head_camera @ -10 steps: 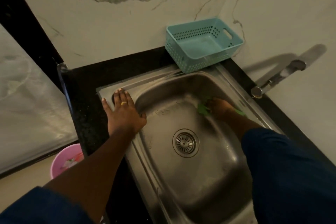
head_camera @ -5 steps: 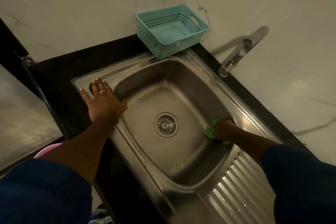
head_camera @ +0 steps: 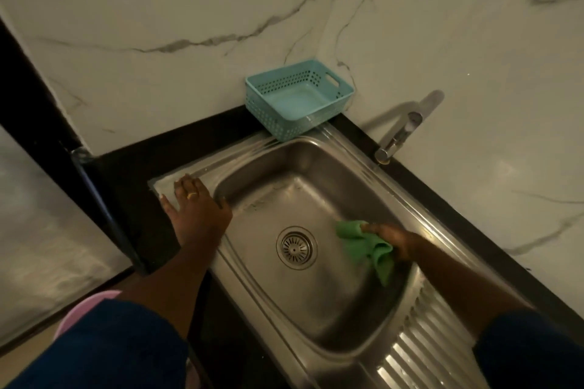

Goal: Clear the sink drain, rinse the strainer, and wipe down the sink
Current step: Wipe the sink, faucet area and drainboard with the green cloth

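A stainless steel sink [head_camera: 319, 309] is set in a black counter. Its round strainer [head_camera: 296, 247] sits in the drain at the middle of the basin. My right hand [head_camera: 396, 238] is down in the basin to the right of the strainer and grips a crumpled green cloth [head_camera: 366, 246] against the basin floor. My left hand [head_camera: 196, 211] lies flat, fingers spread, on the sink's left rim, with a ring on one finger.
A teal perforated basket [head_camera: 298, 98] stands on the counter's back corner against the marble wall. A chrome tap [head_camera: 399, 133] juts from the right wall over the sink rim. The ribbed drainboard [head_camera: 426, 341] lies near right. A pink bin [head_camera: 85, 309] sits on the floor at left.
My right hand has swept the green cloth from the basin's far right side toward the near right, then in toward the strainer. My left hand has stayed on the rim.
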